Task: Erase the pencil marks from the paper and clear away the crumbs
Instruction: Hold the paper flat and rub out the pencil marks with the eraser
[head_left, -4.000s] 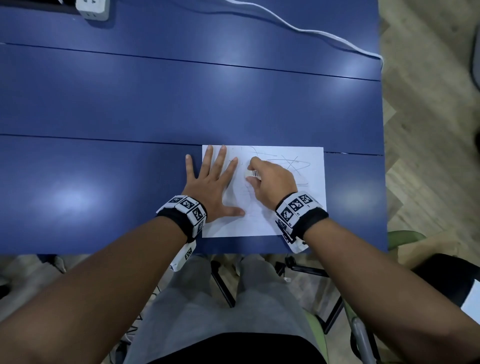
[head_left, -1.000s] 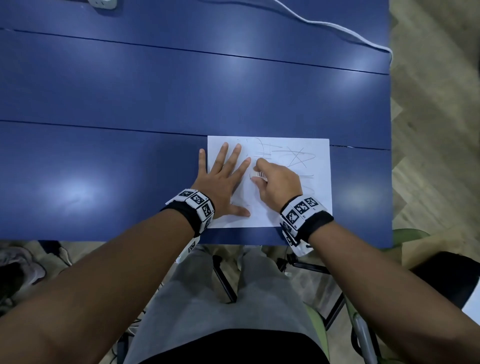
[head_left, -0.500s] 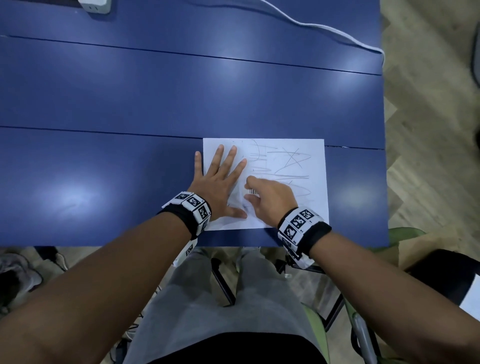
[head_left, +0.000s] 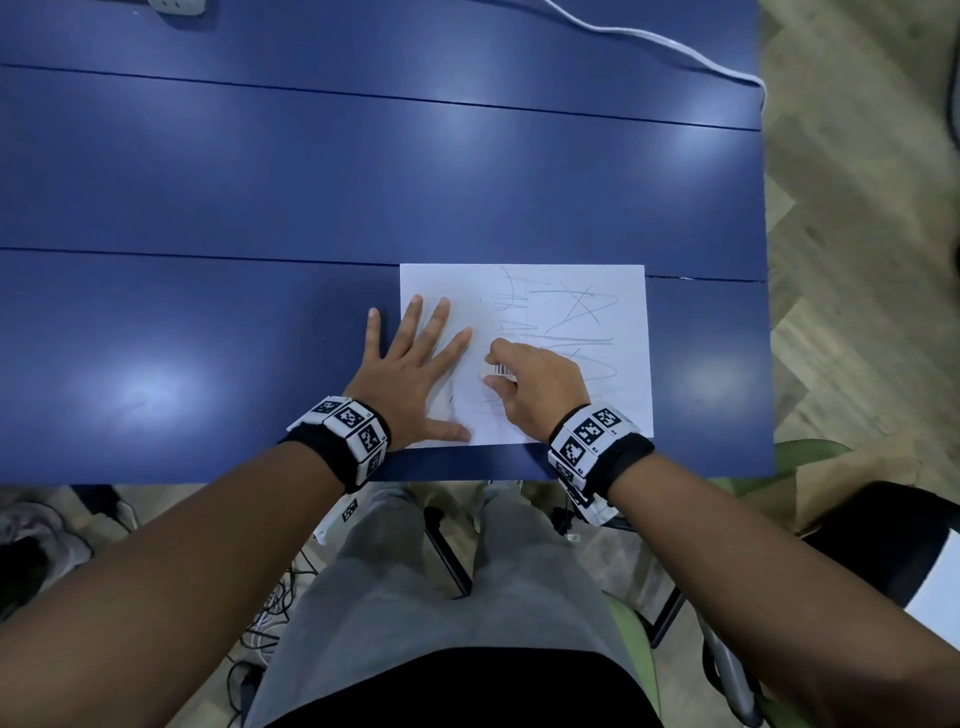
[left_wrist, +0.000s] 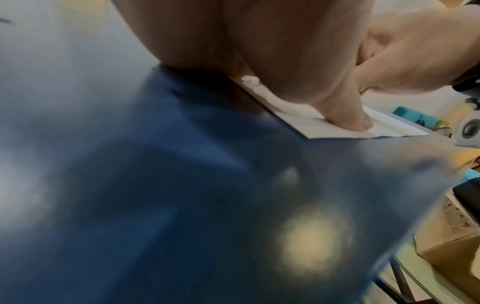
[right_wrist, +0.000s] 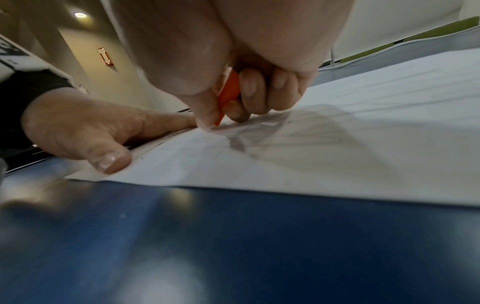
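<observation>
A white sheet of paper lies near the front edge of the blue table, with grey pencil scribbles on its right half. My left hand lies flat with spread fingers on the sheet's left part, thumb on the near corner. My right hand pinches a small eraser with a barcoded sleeve, orange in the right wrist view, and presses it onto the paper at mid-sheet. The left half of the sheet looks mostly free of marks. A few dark specks lie near my left thumb.
A white cable runs across the table's far right corner, and a white power strip sits at the far edge. The table's right edge lies just right of the paper. Chair parts and cables are under the table.
My right hand rubs back and forth with the eraser; over the last second it came nearer, then shifted slightly away again. The left hand stays pressed on the sheet.
</observation>
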